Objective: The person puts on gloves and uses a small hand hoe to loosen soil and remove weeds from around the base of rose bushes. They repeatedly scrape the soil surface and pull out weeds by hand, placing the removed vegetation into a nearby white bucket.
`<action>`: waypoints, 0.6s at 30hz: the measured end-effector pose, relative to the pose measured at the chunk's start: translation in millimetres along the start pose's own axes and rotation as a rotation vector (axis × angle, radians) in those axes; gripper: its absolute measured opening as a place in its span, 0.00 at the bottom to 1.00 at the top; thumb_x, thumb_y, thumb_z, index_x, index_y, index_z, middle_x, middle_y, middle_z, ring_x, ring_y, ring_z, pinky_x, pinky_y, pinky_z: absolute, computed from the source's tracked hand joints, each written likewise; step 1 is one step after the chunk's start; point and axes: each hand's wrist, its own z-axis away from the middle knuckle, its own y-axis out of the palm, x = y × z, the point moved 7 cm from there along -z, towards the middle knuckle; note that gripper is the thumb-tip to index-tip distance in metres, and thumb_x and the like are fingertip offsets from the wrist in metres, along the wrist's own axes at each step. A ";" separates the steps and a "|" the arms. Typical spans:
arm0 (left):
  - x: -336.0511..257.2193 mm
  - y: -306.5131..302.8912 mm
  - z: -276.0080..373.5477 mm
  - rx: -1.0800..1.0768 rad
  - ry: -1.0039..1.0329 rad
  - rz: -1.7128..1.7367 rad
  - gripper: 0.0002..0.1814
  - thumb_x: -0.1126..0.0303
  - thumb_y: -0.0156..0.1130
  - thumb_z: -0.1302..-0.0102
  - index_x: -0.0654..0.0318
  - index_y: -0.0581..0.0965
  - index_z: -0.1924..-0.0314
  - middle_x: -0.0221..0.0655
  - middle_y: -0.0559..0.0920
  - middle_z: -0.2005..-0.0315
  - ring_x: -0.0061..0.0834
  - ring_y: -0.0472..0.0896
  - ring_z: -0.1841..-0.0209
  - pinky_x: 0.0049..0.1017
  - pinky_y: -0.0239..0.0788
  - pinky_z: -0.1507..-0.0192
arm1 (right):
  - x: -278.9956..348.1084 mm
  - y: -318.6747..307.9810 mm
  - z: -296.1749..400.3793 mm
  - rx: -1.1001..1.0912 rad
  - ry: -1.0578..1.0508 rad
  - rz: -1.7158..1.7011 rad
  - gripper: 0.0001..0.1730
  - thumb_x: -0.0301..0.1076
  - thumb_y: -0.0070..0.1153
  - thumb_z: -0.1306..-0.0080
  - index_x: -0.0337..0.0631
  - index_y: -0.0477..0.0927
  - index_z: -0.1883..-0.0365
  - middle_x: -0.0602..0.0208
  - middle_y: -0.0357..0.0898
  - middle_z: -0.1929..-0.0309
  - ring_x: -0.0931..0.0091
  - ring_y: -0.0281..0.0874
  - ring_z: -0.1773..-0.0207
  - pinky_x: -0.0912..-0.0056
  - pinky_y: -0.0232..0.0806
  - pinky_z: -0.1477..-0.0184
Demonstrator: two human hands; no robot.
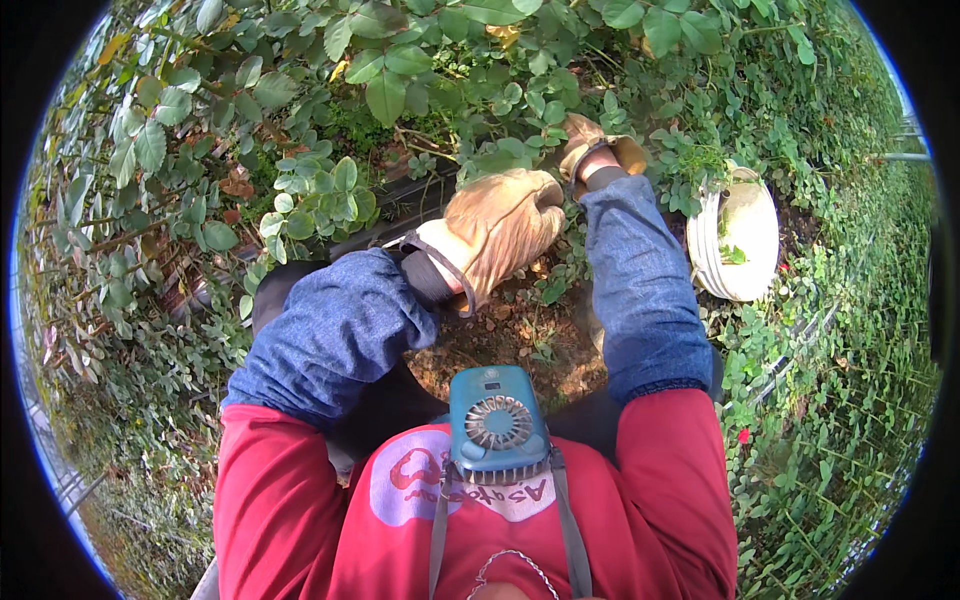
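My left hand (506, 225), in a tan leather work glove, is over the soil at the edge of the leafy plants. Its fingers curl at the right end of the glove, and whether they hold anything is hidden. My right hand (585, 142), in a similar glove, reaches into the green leaves (517, 154) a little farther out; its fingertips are partly covered by foliage. A white plastic bucket (701, 240) with a few green leaves inside lies tilted to the right of my right forearm.
Rose-like bushes (386, 94) with stems surround me. A dark pipe or strip (405, 195) runs through the plants beyond my left hand. Brown soil (487, 337) lies between my knees. A blue portable fan (499, 420) hangs on my chest.
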 end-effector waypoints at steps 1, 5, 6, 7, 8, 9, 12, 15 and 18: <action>-4.2 1.7 -3.9 -0.009 0.018 -0.013 0.16 0.61 0.60 0.30 0.61 0.87 0.52 0.49 0.88 0.56 0.54 0.86 0.50 0.46 0.78 0.46 | -4.3 1.2 3.2 -0.144 0.070 -0.216 0.26 0.45 0.75 0.39 0.52 0.87 0.42 0.58 0.89 0.43 0.58 0.88 0.41 0.53 0.79 0.41; -8.9 10.3 -11.0 -0.050 0.022 -0.051 0.17 0.63 0.61 0.31 0.62 0.87 0.50 0.50 0.88 0.54 0.53 0.86 0.48 0.45 0.78 0.43 | -1.9 17.6 11.3 -0.060 0.222 -0.337 0.23 0.54 0.62 0.27 0.53 0.86 0.41 0.62 0.89 0.41 0.63 0.87 0.40 0.57 0.79 0.42; -7.0 9.5 -10.6 -0.074 0.031 -0.057 0.17 0.64 0.61 0.32 0.64 0.87 0.48 0.50 0.88 0.52 0.53 0.86 0.47 0.45 0.77 0.43 | 21.4 17.2 6.9 0.046 -0.051 0.085 0.24 0.51 0.57 0.26 0.52 0.86 0.38 0.63 0.86 0.34 0.65 0.84 0.34 0.60 0.79 0.38; 1.1 11.8 -12.1 -0.021 -0.020 -0.039 0.19 0.65 0.60 0.32 0.63 0.86 0.45 0.51 0.88 0.51 0.54 0.86 0.46 0.45 0.78 0.41 | 22.5 6.0 5.9 0.058 -0.118 0.186 0.23 0.49 0.58 0.27 0.52 0.87 0.39 0.62 0.87 0.35 0.65 0.85 0.35 0.61 0.80 0.38; 3.0 5.8 -11.2 -0.067 0.041 -0.120 0.19 0.66 0.59 0.32 0.63 0.86 0.44 0.51 0.88 0.50 0.54 0.87 0.45 0.45 0.78 0.40 | 26.6 -3.6 2.6 0.071 -0.191 0.394 0.22 0.46 0.58 0.28 0.51 0.88 0.40 0.61 0.87 0.36 0.65 0.86 0.35 0.61 0.81 0.39; 8.5 0.4 -8.9 -0.094 0.058 -0.209 0.20 0.68 0.58 0.32 0.63 0.85 0.43 0.52 0.88 0.50 0.54 0.87 0.45 0.45 0.79 0.40 | 20.6 -22.5 4.2 0.069 -0.318 0.638 0.19 0.44 0.59 0.29 0.51 0.91 0.44 0.61 0.90 0.39 0.65 0.89 0.39 0.62 0.82 0.42; 38.9 -13.6 -3.1 -0.063 -0.066 -0.474 0.15 0.70 0.57 0.29 0.64 0.84 0.48 0.52 0.88 0.51 0.54 0.88 0.45 0.45 0.80 0.43 | -9.2 -59.8 31.8 0.287 -0.351 0.819 0.12 0.37 0.60 0.31 0.49 0.94 0.58 0.59 0.94 0.55 0.61 0.93 0.52 0.58 0.84 0.51; 66.6 -23.0 6.2 0.073 -0.215 -0.585 0.14 0.67 0.60 0.27 0.67 0.88 0.52 0.53 0.91 0.51 0.56 0.91 0.47 0.47 0.84 0.45 | -23.2 -118.1 91.9 0.072 -0.189 0.508 0.10 0.43 0.62 0.29 0.51 0.89 0.66 0.61 0.91 0.62 0.64 0.89 0.62 0.58 0.80 0.61; 70.6 -24.1 19.8 0.112 -0.205 -0.587 0.14 0.69 0.58 0.27 0.67 0.87 0.52 0.52 0.90 0.52 0.55 0.91 0.48 0.46 0.83 0.46 | -5.9 -141.5 163.1 -0.049 -0.167 0.169 0.11 0.43 0.60 0.25 0.48 0.88 0.56 0.59 0.88 0.65 0.62 0.87 0.62 0.56 0.77 0.63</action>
